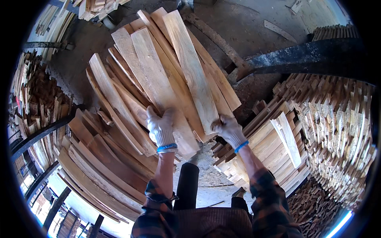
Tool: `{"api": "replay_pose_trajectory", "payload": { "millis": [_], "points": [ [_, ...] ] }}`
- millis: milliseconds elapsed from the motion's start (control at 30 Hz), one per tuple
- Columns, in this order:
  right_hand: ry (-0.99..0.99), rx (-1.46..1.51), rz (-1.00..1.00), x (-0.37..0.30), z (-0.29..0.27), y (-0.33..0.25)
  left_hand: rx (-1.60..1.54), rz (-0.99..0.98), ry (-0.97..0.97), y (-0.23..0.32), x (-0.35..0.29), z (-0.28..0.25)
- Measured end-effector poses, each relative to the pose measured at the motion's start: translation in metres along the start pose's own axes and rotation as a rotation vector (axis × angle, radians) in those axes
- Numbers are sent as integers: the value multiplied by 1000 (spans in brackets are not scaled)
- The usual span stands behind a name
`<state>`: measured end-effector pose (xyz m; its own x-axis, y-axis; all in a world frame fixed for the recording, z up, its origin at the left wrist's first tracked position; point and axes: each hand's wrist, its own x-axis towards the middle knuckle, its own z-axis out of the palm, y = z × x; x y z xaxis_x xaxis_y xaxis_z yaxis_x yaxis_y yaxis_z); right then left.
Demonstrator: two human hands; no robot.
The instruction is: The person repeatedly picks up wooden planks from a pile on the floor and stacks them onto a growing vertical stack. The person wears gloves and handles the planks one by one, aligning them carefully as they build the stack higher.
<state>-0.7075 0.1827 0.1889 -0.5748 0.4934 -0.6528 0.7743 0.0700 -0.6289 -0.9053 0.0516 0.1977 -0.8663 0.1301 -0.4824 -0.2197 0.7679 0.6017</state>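
A loose pile of pale wooden boards fans out in front of me. My left hand (162, 129), in a white knitted glove with a blue cuff, grips the left edge of a long plank (152, 57); its fingers are slightly blurred. The plank's near end reaches down past the hand. My right hand (231, 131), gloved the same way, has its fingers curled at the near end of another board (192, 67). That board lies slanted on top of the pile, to the right of the plank. Several narrower boards (119, 103) lie to the left.
Darker, curved-looking boards (107, 170) are stacked at the lower left. A neat stack (264, 152) with a white split piece (286, 139) on it stands at my right, beside a tall stack of stick ends (333, 135). A dark metal beam (309, 57) crosses the upper right.
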Motion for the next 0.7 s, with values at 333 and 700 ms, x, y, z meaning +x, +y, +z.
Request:
{"api": "replay_pose_trajectory", "payload": {
  "millis": [333,700],
  "points": [
    [247,-339,-113,200,-77,-42,231,68,-148,19,0,19],
    [223,19,-105,214,-64,-46,-619,26,-202,4,-13,45]
  ]
}}
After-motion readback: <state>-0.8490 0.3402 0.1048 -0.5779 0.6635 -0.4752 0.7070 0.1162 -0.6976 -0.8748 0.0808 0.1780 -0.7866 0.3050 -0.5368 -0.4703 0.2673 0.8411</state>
